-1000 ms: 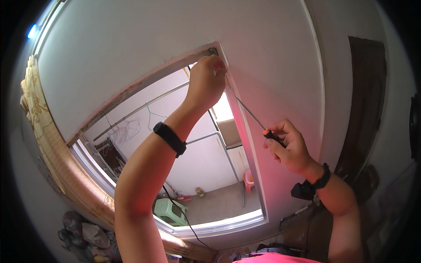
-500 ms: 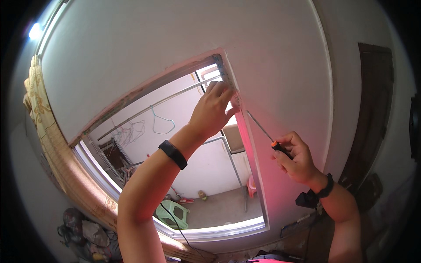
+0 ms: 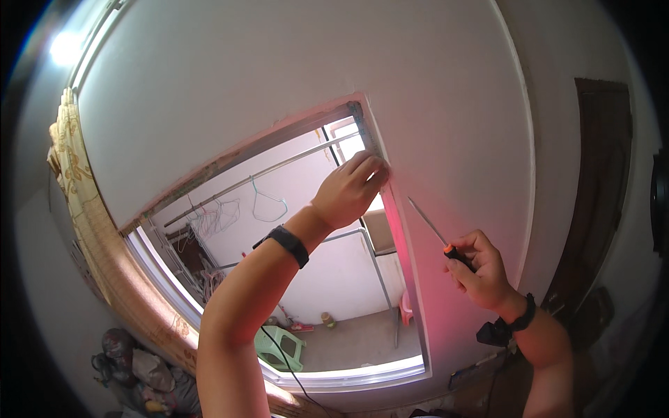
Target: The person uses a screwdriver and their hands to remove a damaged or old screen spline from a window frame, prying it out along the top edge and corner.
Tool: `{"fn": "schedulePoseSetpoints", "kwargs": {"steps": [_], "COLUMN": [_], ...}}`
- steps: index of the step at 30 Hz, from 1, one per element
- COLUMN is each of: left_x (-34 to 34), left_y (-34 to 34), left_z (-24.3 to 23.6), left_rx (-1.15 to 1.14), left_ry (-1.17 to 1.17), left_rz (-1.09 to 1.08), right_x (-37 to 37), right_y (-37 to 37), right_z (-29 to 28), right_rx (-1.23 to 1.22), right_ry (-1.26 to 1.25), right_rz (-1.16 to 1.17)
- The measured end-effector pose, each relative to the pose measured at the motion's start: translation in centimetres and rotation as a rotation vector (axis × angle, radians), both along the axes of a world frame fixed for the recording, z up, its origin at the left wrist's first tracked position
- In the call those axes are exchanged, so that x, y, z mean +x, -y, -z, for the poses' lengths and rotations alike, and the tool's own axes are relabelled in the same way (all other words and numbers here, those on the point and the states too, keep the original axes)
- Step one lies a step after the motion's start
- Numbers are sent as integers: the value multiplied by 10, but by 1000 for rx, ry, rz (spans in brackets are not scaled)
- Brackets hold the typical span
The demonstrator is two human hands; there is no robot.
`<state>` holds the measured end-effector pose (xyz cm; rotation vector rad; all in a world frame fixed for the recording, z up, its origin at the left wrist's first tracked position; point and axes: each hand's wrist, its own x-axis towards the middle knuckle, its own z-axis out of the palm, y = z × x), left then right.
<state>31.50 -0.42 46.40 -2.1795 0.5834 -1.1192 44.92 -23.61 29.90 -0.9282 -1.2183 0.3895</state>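
My left hand [image 3: 350, 187] is raised to the right side of the window frame [image 3: 394, 221], its fingers curled and pressed together at the edge. Whether anything sits between those fingertips is hidden. In my right hand [image 3: 481, 273] is a screwdriver [image 3: 433, 228] with an orange and black handle, its long metal shaft slanting up and left. The screwdriver's tip stands in front of the white wall [image 3: 453, 139], just right of the frame and below my left hand. A black band circles each wrist.
Beyond the opening, a rail [image 3: 279, 167] carries wire hangers [image 3: 268, 202]. A green plastic stool [image 3: 282, 348] stands on the floor there, with a black cable [image 3: 287, 362] running in front. A patterned curtain [image 3: 94, 230] hangs at left, near bagged items [image 3: 146, 369]. A dark door [image 3: 592, 174] is at right.
The view has shifted, so the window sits slightly lower and further right. My left fingers have closed together at the frame edge. The screwdriver remains in my right hand.
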Motion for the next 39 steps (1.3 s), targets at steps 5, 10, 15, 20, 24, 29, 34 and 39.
{"fn": "schedulePoseSetpoints", "kwargs": {"steps": [5,10,15,20,24,29,34,39], "left_x": [5,6,3,-10,-20,-25,-17,3], "left_y": [-5,-9,7,22,22,22,44,40], "left_z": [-1,-10,-59,-89,-87,-81,-81,-71], "left_rx": [63,-117,-162,-145,-120,-164,-828,-1361], "left_ry": [1,32,325,425,439,493,224,-58], "left_rz": [-16,27,113,106,107,73,-41,454], "right_x": [2,1,0,0,-5,-17,-39,-37], "right_y": [-1,4,9,10,5,-12,-25,-18], "right_z": [2,0,-1,-3,-6,8,8,7], "right_rx": [-6,-24,-33,2,-18,-8,-28,-30], "right_ry": [21,2,-13,17,-6,23,29,-28], "right_rz": [12,6,-16,-10,-27,-28,-97,-137]}}
